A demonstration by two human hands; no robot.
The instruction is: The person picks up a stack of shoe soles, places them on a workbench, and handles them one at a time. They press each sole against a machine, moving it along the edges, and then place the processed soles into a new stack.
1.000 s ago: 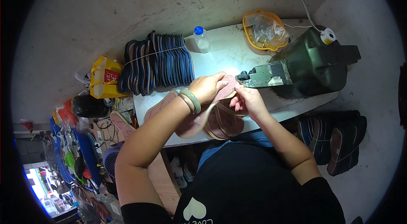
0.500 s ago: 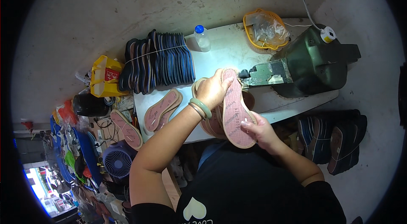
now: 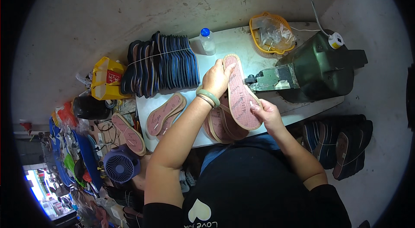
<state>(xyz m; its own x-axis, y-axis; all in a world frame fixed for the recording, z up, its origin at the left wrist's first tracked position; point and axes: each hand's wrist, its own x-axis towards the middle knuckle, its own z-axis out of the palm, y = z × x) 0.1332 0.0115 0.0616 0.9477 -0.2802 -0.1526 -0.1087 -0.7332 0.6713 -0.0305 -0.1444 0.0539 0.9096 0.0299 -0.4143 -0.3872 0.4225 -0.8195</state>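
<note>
My left hand [image 3: 217,80] grips the narrow far end of a pink woven insole [image 3: 242,98] with a tan edge, thumb on its upper face. At the wider near end, my right hand [image 3: 269,118] pinches the rim, its thumb on top and the other fingers mostly hidden underneath. The insole is held beside the dark head of a green sewing machine [image 3: 320,66]; I cannot tell if they touch. More insoles [image 3: 216,126] lie beneath it on the white table [image 3: 229,29], partly covered. Left of my forearm are other pink insoles [image 3: 163,115].
A tied bundle of dark soles [image 3: 162,66] stands at the table's far left, near a clear bottle [image 3: 207,42] with a blue cap. An orange basket [image 3: 272,49] holds plastic bags. Tied dark bundles [image 3: 350,148] are at right. A purple fan [image 3: 121,165] stands lower left.
Both hands have moved farther from my body with the insole, up along the machine's head. More of the insoles beneath now shows. My grip looks the same.
</note>
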